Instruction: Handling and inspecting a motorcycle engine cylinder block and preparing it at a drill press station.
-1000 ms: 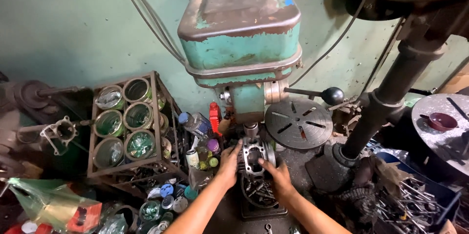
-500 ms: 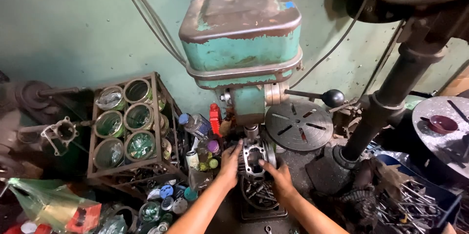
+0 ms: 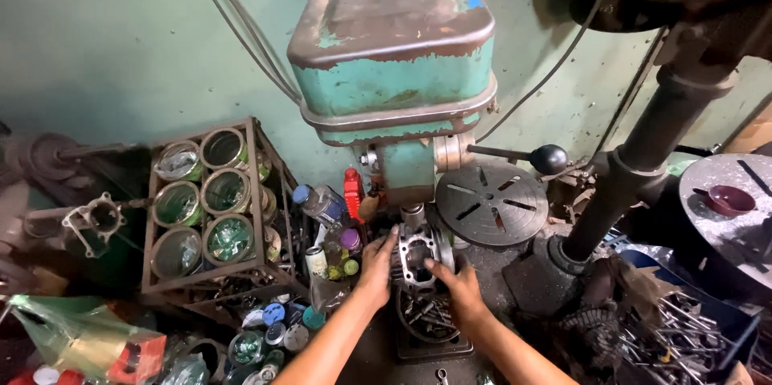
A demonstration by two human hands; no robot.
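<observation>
Under the spindle of a worn green drill press stands a grey metal engine cylinder with cooling fins. My left hand grips its left side. My right hand holds its lower right side, fingers laid across the front. Both forearms reach in from the bottom edge. Just below the hands lies a round tray of bolts and small metal parts. The drill chuck sits directly above the cylinder.
A metal rack of green-tinted cans stands at the left. Bottles and spray cans crowd beside my left hand. A round slotted table and a feed handle with black knob sit to the right. A dark column rises at right.
Both hands stay on the cylinder in nearly the same place; the view has shifted only slightly.
</observation>
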